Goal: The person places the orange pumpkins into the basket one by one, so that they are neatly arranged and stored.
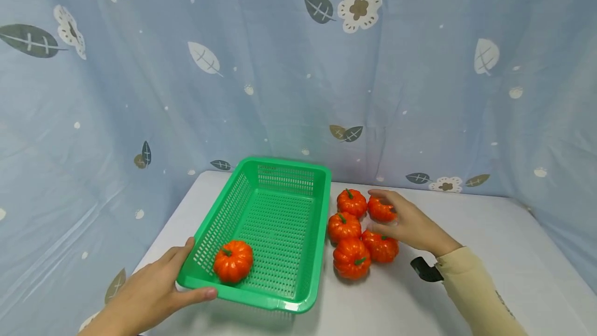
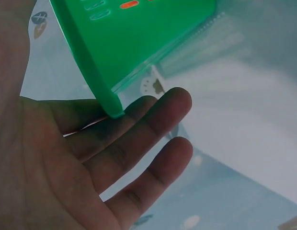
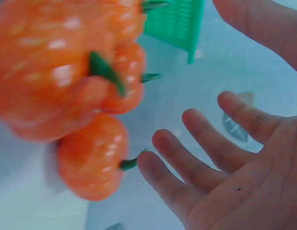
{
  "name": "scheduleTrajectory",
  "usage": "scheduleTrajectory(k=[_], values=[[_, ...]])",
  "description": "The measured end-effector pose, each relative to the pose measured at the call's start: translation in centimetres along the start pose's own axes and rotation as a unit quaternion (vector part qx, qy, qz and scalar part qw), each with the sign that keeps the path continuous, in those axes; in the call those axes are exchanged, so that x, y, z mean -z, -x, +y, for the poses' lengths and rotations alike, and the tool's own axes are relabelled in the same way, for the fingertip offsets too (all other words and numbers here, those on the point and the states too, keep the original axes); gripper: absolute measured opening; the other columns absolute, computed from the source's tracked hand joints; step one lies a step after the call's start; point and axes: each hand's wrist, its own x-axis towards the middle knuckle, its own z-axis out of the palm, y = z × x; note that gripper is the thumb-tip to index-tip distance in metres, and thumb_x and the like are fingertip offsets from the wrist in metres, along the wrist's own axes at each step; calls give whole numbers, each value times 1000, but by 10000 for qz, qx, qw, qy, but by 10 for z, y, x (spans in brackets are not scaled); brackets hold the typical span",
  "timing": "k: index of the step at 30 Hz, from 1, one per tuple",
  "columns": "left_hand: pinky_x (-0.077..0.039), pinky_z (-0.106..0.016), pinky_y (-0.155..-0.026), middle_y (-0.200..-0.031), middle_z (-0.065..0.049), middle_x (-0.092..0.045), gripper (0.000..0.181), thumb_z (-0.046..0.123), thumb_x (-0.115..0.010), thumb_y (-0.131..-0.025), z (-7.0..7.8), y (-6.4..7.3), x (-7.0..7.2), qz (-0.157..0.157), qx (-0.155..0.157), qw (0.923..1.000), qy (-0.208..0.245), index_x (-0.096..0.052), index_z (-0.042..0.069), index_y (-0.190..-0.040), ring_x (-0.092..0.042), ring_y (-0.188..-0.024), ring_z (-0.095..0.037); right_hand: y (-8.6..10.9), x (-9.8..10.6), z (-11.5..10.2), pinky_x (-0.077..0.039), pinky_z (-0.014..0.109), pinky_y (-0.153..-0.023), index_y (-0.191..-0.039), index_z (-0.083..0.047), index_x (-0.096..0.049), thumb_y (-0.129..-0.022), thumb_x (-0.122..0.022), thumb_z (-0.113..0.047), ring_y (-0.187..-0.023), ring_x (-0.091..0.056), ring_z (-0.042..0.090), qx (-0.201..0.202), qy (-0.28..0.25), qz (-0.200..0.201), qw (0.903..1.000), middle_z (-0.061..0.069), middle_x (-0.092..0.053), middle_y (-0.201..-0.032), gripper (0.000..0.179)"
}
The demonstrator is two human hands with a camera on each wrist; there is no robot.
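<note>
No readable text, brands or numbers; small dark marking [image 1: 505, 305] on sleeve [image 1: 473, 285] illegible.

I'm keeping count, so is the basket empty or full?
Nearly empty: one pumpkin sits in the basket, at its near-left end; the remaining floor is bare.

A pale blue cloth [image 1: 280, 77] hangs behind the far edge of the white bench [image 1: 517, 253] and along its left and right edges. High above the far edge, a printed white flower [image 1: 359, 8] with a brown centre sits beside a dark leaf [image 1: 319, 9]. A smaller flower [image 1: 445, 184] lies between two leaves near the far right corner; a small grey leaf [image 1: 221, 165] marks the far left corner.
</note>
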Motion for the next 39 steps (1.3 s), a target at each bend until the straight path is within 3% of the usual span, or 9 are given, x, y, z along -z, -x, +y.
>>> scheduleTrajectory(k=[7,14,19,23,29,39], values=[[-56,-52,-83,-138,-15,-57,117,78,-69,-75,0,1,-2,22,59,9999,83,-39,-6,-152,-65,-108,-28,17,-12,22,-43,63,-101,-147,-5,-45,-85,-83,-39,-127,-52,43,-9,-154,-246,9996,15,-52,-146,81],[-56,-52,-83,-139,-17,-55,118,78,-68,-76,0,1,-4,-149,117,9997,127,-36,-6,-153,-65,-108,-28,22,-25,31,-38,61,-107,-145,-1,-47,-85,-84,-35,-134,-48,40,310,-159,-288,9990,14,-53,-146,79],[-56,-53,-81,-138,-18,-56,118,76,-70,-76,0,3,-4,-125,71,9999,63,-37,-7,-152,-65,-107,-29,22,-29,32,-37,62,-109,-145,-3,-49,-84,-85,-32,-134,-47,40,123,75,-311,9994,14,-52,-145,76],[-57,-51,-81,-138,-16,-57,118,78,-69,-74,0,2,-3,14,70,10000,-8,-39,-6,-151,-65,-106,-27,21,-31,32,-36,63,-109,-144,-5,-50,-84,-85,-37,-134,-46,41,-7,191,-362,9992,15,-51,-145,77],[-56,-50,-81,-138,-16,-56,118,78,-69,-75,1,2,-1,-56,72,10000,-24,-38,-6,-152,-66,-101,-23,24,-28,30,-39,62,-107,-143,-6,-52,-81,-85,-45,-133,-48,39,-114,340,-342,9988,13,-54,-142,79],[-56,-52,-82,-137,-16,-58,119,78,-70,-73,0,1,-2,5,34,10000,-34,-39,-7,-151,-65,-107,-29,27,-30,37,-40,63,-105,-143,-7,-52,-74,-91,-39,-131,-49,43,-138,436,-432,9980,20,-51,-145,86]])
